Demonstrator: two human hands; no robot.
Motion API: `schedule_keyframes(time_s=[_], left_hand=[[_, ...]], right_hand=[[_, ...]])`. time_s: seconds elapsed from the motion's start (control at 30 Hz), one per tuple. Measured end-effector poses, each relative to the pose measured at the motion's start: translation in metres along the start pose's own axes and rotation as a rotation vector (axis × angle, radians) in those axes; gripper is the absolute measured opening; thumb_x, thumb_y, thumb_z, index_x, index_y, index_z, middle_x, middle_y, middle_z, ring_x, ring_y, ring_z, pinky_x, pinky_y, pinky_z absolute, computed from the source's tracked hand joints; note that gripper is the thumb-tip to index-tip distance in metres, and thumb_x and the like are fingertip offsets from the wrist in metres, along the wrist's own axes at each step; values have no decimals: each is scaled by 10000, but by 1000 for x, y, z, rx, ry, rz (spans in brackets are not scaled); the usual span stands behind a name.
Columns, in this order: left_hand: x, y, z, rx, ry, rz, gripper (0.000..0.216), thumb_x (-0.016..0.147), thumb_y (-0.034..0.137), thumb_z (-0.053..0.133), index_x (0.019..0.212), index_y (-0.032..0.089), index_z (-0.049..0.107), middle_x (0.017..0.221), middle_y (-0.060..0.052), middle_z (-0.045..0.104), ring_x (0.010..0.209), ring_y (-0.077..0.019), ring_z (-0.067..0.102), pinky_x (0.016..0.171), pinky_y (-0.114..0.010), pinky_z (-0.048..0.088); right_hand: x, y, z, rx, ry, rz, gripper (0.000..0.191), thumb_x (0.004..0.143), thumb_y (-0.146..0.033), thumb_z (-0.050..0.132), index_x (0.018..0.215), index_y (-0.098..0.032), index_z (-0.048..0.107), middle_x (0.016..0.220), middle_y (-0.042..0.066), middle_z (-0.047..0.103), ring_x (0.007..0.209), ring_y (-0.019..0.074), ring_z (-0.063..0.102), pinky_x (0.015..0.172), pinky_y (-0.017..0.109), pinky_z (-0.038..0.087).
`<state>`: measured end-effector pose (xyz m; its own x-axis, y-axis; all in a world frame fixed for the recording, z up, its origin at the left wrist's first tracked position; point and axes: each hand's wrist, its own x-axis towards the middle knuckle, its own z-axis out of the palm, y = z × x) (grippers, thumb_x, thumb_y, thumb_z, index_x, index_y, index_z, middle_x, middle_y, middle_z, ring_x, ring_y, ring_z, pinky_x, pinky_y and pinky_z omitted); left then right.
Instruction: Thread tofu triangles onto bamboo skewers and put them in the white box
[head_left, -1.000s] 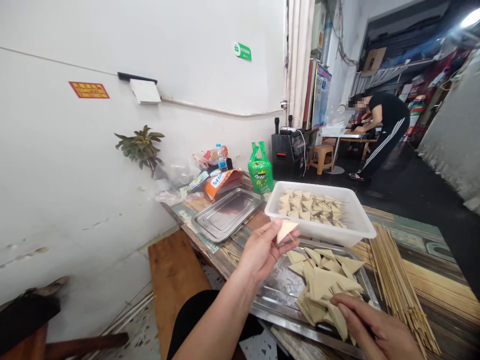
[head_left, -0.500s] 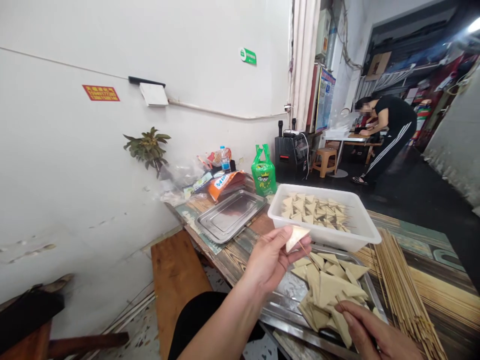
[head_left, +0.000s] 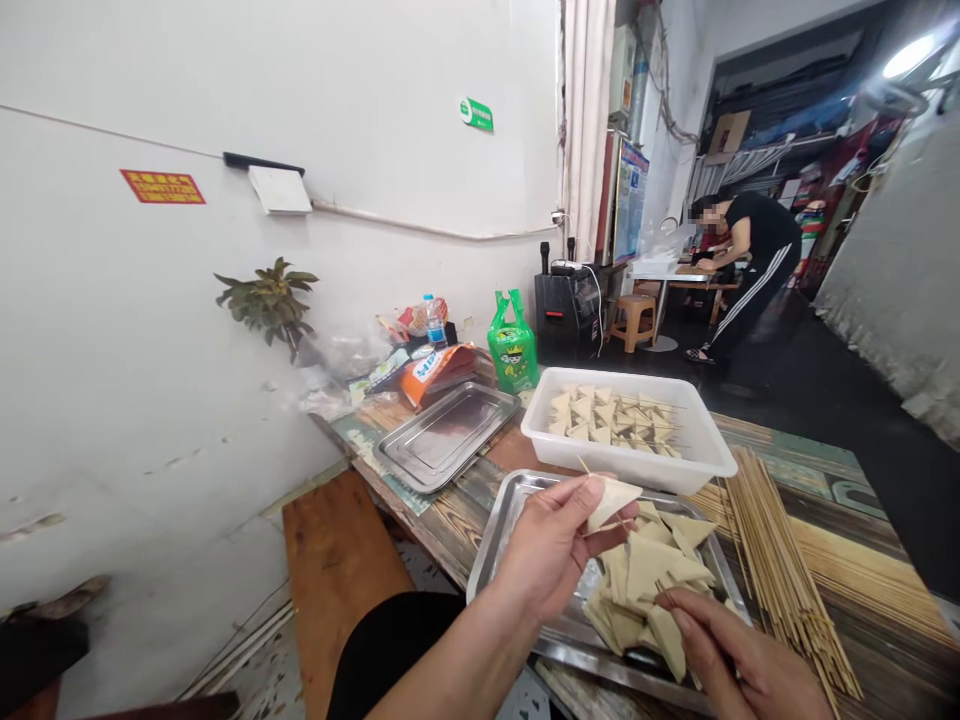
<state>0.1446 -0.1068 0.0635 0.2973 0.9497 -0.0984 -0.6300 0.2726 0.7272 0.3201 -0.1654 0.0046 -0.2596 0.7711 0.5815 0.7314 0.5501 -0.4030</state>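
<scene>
My left hand [head_left: 547,545] pinches a pale triangular piece of tofu skin [head_left: 613,500] between thumb and fingers. A thin stick tip pokes out above the thumb, and a stick shows below the piece. My right hand [head_left: 724,650] is closed on a thin bamboo skewer [head_left: 661,590] low over the pile; whether it grips one stick or two I cannot tell. Under both hands, more folded tofu skin triangles [head_left: 667,562] lie heaped in a metal tray [head_left: 484,550]. Loose bamboo skewers [head_left: 787,570] lie in a bundle beside my right hand.
Behind the tray stands a white plastic tub [head_left: 630,465] with skewered triangles inside. An unused-looking metal tray [head_left: 450,435], a green bag [head_left: 513,350] and packets [head_left: 439,372] are farther left. A wooden bench [head_left: 337,590] runs along the left. A person [head_left: 757,250] bends over a table beyond.
The view has swung slightly right, so the surroundings sit farther left. My left hand has moved nearer my right with the triangle, and a stick tip now shows above its thumb.
</scene>
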Motion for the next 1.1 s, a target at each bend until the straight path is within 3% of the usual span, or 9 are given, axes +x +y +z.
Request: schedule_keyframes(time_s=[0.17, 0.33, 0.43, 0.57, 0.7, 0.9, 1.1], left_hand=[[-4, -4, 6, 52, 14, -26, 309, 690, 343, 664, 880, 100, 645, 773, -107, 671, 815, -215, 625, 720, -318, 491], [-6, -3, 2, 112, 88, 28, 387, 727, 394, 609, 1032, 155, 608, 912, -102, 675, 884, -211, 611, 775, -341, 475], [-4, 0, -13, 377, 147, 122, 341, 695, 279, 654, 1016, 169, 623, 985, -89, 664, 968, -212, 581, 865, -335, 425], [4, 5, -47, 1044, 226, 285, 283, 677, 276, 651, 949, 203, 669, 1077, -86, 629, 1087, -245, 503, 988, -347, 291], [18, 2, -75, 1639, 154, 193, 299, 759, 294, 534, 1018, 195, 645, 1089, -121, 616, 1047, -284, 514, 944, -387, 295], [46, -11, -81, 1836, -4, 108, 333, 753, 246, 522, 1072, 218, 613, 1094, -84, 614, 1041, -235, 507, 896, -308, 319], [64, -22, -79, 1901, 57, 94, 284, 744, 333, 540, 974, 203, 645, 967, -114, 621, 964, -255, 531, 827, -314, 355]], right_hand=[[8, -10, -3, 50, 78, 2, 188, 840, -221, 452, 936, -194, 612, 829, 39, 723, 664, 135, 685, 586, 185, 541], [9, -7, -2, 102, 78, 46, 195, 836, -215, 451, 936, -198, 618, 795, 24, 718, 657, 131, 680, 581, 183, 532], [10, 2, -4, 114, 60, 166, 204, 834, -272, 460, 925, -209, 631, 853, 34, 717, 715, 156, 681, 615, 214, 538], [15, 14, -10, 132, 123, 384, 225, 832, -331, 477, 951, -211, 626, 807, 23, 711, 683, 159, 670, 573, 218, 527], [21, 14, -18, 186, 155, 513, 262, 843, -371, 458, 941, -192, 623, 626, 5, 664, 523, 130, 619, 442, 197, 464], [26, 6, -21, 147, 192, 506, 282, 824, -392, 454, 878, -188, 642, 534, -10, 611, 433, 113, 553, 402, 200, 420], [22, 9, -14, 193, 192, 465, 245, 820, -354, 472, 861, -189, 649, 658, 6, 678, 500, 119, 595, 454, 197, 467]])
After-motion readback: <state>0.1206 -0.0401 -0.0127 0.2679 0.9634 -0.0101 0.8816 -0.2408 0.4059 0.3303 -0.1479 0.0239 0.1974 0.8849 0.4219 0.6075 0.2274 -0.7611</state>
